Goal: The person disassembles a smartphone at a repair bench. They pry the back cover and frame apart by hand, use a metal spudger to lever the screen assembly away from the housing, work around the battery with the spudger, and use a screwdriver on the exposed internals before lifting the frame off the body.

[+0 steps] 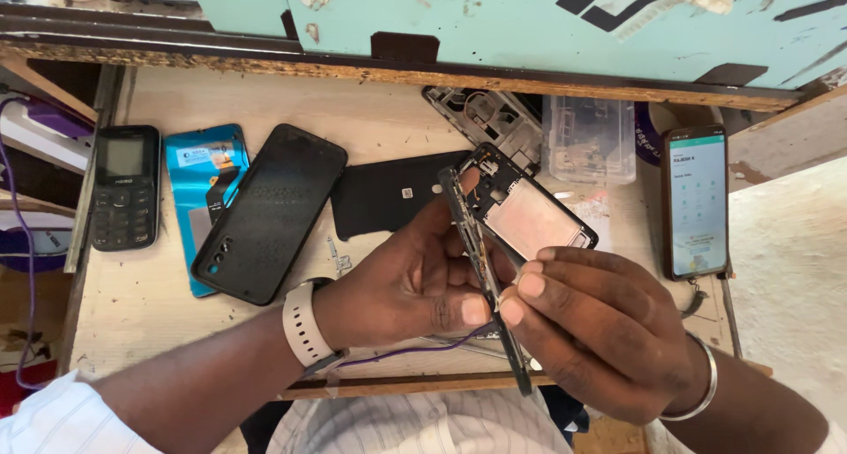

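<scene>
My left hand point(415, 282) and my right hand point(595, 330) both grip an opened smartphone at the middle of the bench. The phone's black inner frame point(529, 216), with a pale metal plate, tilts up to the right. A thin black panel point(481, 269) of it stands on edge between my thumbs. My left wrist carries a cream watch strap point(303, 324). A metal bangle point(701, 392) circles my right wrist.
On the wooden bench point(159, 295) lie a small keypad phone point(126, 187), a blue phone part point(196, 176), a black back cover point(269, 211), a flat black cover point(388, 194), a bare metal phone frame point(494, 119), a clear plastic box point(589, 139) and a lit smartphone point(697, 201). A purple wire point(415, 352) runs under my hands.
</scene>
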`<move>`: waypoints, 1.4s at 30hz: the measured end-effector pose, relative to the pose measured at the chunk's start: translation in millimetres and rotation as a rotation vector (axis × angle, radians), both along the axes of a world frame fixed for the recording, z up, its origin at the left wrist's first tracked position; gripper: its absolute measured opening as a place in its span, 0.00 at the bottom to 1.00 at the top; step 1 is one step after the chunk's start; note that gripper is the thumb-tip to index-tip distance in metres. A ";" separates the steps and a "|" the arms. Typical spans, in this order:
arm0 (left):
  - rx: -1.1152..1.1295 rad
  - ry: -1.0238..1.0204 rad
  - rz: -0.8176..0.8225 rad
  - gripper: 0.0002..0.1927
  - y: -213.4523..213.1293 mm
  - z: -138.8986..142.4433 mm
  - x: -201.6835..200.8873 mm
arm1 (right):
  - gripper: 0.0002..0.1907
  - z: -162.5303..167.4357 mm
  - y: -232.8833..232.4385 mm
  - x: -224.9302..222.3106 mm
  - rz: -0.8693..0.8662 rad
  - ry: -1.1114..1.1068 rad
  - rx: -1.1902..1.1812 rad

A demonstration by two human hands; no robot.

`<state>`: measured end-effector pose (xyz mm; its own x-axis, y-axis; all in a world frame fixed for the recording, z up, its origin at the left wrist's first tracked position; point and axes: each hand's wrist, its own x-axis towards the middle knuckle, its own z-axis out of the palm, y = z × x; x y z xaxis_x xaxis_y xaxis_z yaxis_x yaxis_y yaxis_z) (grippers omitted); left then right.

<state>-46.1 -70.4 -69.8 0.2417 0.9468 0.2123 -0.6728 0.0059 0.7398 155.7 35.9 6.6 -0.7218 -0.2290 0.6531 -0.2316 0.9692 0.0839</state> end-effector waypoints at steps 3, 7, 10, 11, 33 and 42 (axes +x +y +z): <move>-0.003 0.052 0.032 0.54 -0.5 0.1 -1.8 | 0.10 0.8 -3.3 -3.1 -0.021 0.004 0.011; -0.010 0.076 0.078 0.49 1.2 -0.2 -4.5 | 0.09 4.2 -2.3 -6.7 -0.058 -0.026 0.055; -0.076 0.052 0.198 0.46 0.1 -0.6 -4.3 | 0.09 3.8 0.1 -11.4 -0.104 0.011 0.073; -0.077 0.054 0.201 0.46 -0.8 -0.6 -5.2 | 0.09 3.5 0.1 -12.4 -0.121 0.016 0.080; -0.078 0.133 -0.028 0.43 -18.1 38.9 -24.8 | 0.10 8.8 15.2 -17.5 -0.353 0.030 0.215; -0.124 0.153 -0.011 0.48 -16.2 38.8 -24.7 | 0.10 4.3 18.6 -15.9 -0.357 0.030 0.245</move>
